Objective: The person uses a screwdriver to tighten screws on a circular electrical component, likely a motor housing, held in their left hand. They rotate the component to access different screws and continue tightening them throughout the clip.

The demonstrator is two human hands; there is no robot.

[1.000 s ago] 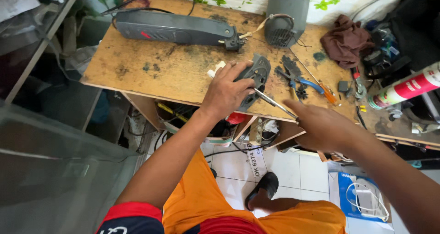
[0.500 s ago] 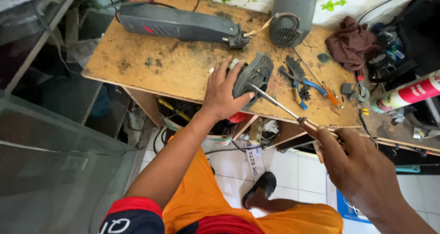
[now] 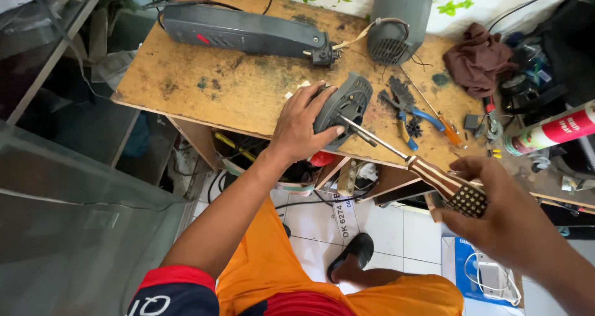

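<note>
Gripping a round grey vented plastic motor cover (image 3: 344, 108), the left hand (image 3: 302, 127) steadies it at the bench edge. A striped-handled steel screwdriver (image 3: 414, 165) is clasped by the right hand (image 3: 496, 214) — tip at the cover, which apparently is not yet freed.

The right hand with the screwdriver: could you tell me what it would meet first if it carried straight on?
Likely the grey motor housing gripped by the left hand; the right hand aims the screwdriver at it.

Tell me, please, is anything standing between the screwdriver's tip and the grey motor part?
Nothing visible does. The screwdriver, held in the right hand, already has its shaft reaching the grey motor part, which the left hand grips.
</note>
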